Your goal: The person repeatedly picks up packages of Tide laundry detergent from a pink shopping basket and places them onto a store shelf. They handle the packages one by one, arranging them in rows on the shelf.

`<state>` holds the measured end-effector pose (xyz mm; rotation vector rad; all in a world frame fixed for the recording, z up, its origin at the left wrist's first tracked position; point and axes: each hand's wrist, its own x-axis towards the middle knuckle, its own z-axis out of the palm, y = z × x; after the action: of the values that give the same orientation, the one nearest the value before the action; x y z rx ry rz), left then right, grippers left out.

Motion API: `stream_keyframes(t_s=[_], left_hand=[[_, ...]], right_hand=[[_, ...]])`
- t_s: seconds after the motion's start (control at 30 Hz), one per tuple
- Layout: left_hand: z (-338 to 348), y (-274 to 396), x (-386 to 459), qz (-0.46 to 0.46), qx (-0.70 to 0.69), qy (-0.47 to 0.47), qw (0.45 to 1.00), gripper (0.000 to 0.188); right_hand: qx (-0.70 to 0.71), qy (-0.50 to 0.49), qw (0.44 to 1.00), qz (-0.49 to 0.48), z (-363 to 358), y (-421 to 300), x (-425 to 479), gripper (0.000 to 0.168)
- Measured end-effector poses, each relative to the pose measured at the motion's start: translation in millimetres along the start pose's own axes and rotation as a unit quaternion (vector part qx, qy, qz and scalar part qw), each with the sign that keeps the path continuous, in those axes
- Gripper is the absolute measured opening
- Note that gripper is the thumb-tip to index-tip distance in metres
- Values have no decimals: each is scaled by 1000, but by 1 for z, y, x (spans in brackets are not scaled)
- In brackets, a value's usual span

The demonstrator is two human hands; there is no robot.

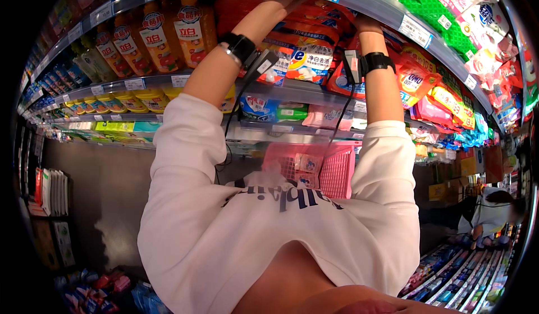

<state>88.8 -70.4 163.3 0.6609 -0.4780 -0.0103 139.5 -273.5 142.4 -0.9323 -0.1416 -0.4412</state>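
Note:
Both my arms reach up into a store shelf among red bags of laundry detergent. My left hand (286, 1) is deep behind the shelf's upper edge, over the bags; its fingers are hidden. At the right, my right hand (367, 24) goes in among red bags under the price rail, its fingers hidden too. Between the arms stands a detergent bag with a white and blue front (311, 59). Each wrist wears a black strap with a small cabled device. Whether either hand grips a bag cannot be seen.
Orange dish-soap bottles (191, 32) stand left of the bags. A pink plastic basket (339, 173) with small packages is below, in front of my body. Green-wrapped packs (438, 15) fill the upper right shelf. Another person (488, 213) is at the far right, by a lower display.

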Motion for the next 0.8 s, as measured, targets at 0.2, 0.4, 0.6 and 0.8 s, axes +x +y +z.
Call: stream_keyframes(t_s=[0.2,0.4,0.6,0.8], left_hand=[[-13,0,6,1,31,8,1000,22],[-28,9,-18,-45,116,29,992,23],[-107,-18,-69,-159,360,-103,914,31],[-168,-55,-82,-91,422,66,899,30]], right_hand=[[-30,42,999,7,-33,5,11,36],[-43,-3,997,66,-15,-1,3,38],[-92,-122,983,101,-32,46,-91,28],[-191,-166,963,89,-47,116,-110,27]])
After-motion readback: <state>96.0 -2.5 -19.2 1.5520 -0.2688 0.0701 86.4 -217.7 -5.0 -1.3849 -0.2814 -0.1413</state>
